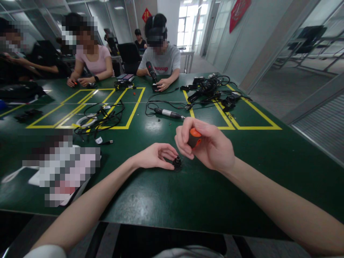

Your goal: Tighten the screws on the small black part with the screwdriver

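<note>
Near the table's middle, my left hand (156, 157) steadies a small round black part (177, 163) between thumb and fingertips. The part stands on the green tabletop, with a short hollow stub pointing up. My right hand (211, 145) is raised just above and to the right of it, fingers wrapped round an orange-and-grey screwdriver handle (195, 138). Its shaft and tip are hidden behind the fingers. Beyond my hands lies a corded, silver-and-black electric screwdriver (168, 113), which neither hand touches.
Tangled black cables (209, 89) lie at the back right, and a looser cable coil (99, 118) at the left. A blurred-out stack (72, 172) sits near my left forearm. Across the green table (145, 204), a person in grey (163, 61) uses a power drill (151, 71); others sit further left.
</note>
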`<state>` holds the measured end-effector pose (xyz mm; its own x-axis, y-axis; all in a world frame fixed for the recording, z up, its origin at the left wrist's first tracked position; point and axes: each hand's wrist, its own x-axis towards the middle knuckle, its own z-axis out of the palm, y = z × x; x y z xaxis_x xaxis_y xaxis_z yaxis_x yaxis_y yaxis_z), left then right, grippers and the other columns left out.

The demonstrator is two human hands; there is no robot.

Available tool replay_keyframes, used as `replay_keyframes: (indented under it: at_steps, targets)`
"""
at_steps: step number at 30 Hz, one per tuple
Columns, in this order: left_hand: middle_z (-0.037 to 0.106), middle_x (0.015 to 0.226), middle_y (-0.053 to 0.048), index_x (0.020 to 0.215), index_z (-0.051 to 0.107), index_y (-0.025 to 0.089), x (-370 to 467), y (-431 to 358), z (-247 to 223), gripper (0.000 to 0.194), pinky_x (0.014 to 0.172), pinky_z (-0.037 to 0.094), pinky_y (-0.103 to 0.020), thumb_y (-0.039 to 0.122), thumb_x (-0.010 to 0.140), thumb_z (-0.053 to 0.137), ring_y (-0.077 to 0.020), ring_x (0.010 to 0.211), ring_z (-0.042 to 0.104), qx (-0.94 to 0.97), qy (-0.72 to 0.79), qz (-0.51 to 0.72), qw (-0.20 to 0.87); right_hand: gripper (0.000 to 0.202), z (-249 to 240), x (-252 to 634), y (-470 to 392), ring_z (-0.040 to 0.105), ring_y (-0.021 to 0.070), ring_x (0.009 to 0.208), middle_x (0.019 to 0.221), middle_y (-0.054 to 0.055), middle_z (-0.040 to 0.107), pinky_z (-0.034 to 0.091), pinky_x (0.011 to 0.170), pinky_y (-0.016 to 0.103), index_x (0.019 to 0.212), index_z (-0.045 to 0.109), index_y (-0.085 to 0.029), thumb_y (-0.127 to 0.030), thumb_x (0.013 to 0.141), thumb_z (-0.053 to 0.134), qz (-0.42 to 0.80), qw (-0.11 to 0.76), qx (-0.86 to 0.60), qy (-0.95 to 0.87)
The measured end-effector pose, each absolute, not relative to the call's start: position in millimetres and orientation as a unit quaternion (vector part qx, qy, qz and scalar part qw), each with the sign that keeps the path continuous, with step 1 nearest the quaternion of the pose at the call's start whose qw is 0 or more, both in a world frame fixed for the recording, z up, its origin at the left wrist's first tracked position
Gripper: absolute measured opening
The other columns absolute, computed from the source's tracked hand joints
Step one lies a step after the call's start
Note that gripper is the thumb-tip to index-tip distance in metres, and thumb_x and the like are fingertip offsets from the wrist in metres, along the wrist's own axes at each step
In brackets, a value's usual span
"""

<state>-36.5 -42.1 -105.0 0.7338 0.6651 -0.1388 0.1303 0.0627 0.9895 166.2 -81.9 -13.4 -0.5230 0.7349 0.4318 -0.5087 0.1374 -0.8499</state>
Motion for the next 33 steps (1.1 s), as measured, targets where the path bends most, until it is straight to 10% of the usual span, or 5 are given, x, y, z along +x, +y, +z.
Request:
replay_keyframes:
  at_steps: [10, 33]
  targets:
    - [0.082, 0.101, -0.01, 0.102, 0.079, 0.012, -35.9, -43.2, -103.3, 0.039, 0.091, 0.062, -0.032, 0.024, 0.069, 0.094, -0.0178, 0.092, 0.079, 0.632, 0.304, 0.195, 0.686, 0.041, -12.9, 165.1, -83.7, 0.02, 0.0076, 0.042, 0.049, -0.01, 0.03, 0.023, 0.044, 0.021, 0.075, 0.051, -0.021, -0.053, 0.101, 0.051, 0.695, 0.459, -0.075, -0.549]
    - [0.079, 0.117, -0.011, 0.117, 0.077, 0.014, -28.5, -49.7, -99.2, 0.051, 0.072, 0.058, -0.023, 0.023, 0.069, 0.091, -0.0121, 0.078, 0.071, 0.719, 0.311, 0.163, 0.599, 0.038, -13.6, 165.6, -82.8, 0.027, 0.0087, 0.043, 0.054, -0.01, 0.039, 0.027, 0.045, 0.022, 0.084, 0.045, -0.024, -0.055, 0.096, 0.064, 0.659, 0.491, -0.12, -0.557]
